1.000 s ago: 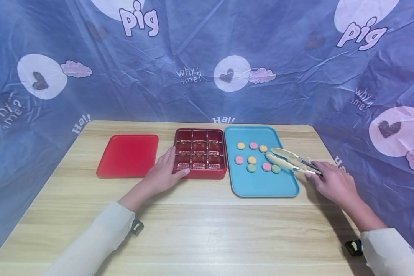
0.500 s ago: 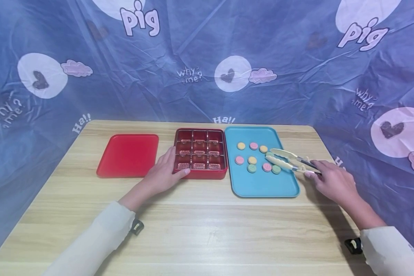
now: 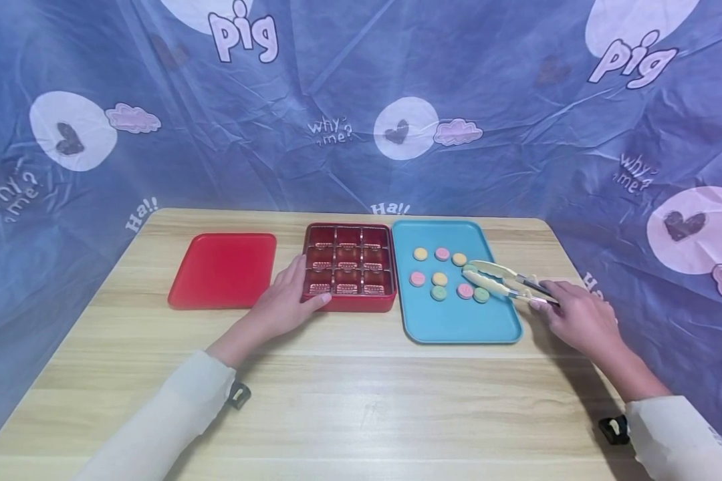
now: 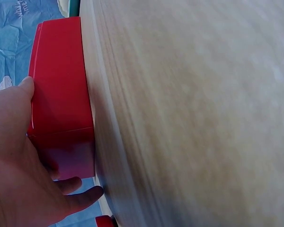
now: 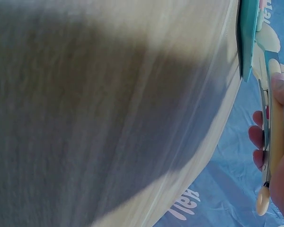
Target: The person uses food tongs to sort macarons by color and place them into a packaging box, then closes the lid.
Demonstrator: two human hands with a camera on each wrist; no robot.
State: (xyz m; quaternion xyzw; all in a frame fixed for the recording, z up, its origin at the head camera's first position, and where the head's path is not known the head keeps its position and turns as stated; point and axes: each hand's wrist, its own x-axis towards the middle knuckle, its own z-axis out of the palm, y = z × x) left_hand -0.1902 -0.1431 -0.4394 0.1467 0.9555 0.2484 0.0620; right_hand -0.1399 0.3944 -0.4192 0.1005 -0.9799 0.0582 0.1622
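Observation:
My left hand (image 3: 281, 302) rests against the left side of a red box (image 3: 349, 304), its thumb at the front rim. In the left wrist view the thumb lies on the box's edge and the other fingers reach along its side. A clear divider (image 3: 348, 272) splits the box into several compartments, with nothing seen in them. My right hand (image 3: 583, 319) holds a pair of tongs (image 3: 495, 283) with cream tips. The tips reach over a blue tray (image 3: 457, 327), one on each side of a partly hidden green disc (image 3: 468, 268); whether they touch it, I cannot tell.
Several small round macaron-like pieces in yellow, pink and green lie on the tray, among them a pink piece (image 3: 417, 279). A flat red lid (image 3: 224, 272) lies left of the box. Behind the wooden table (image 3: 361, 401) hangs a blue printed cloth (image 3: 265, 160).
The tongs' tips have drawn very slightly closer together around the green disc. My left hand, the box, the tray and the other pieces stay in place.

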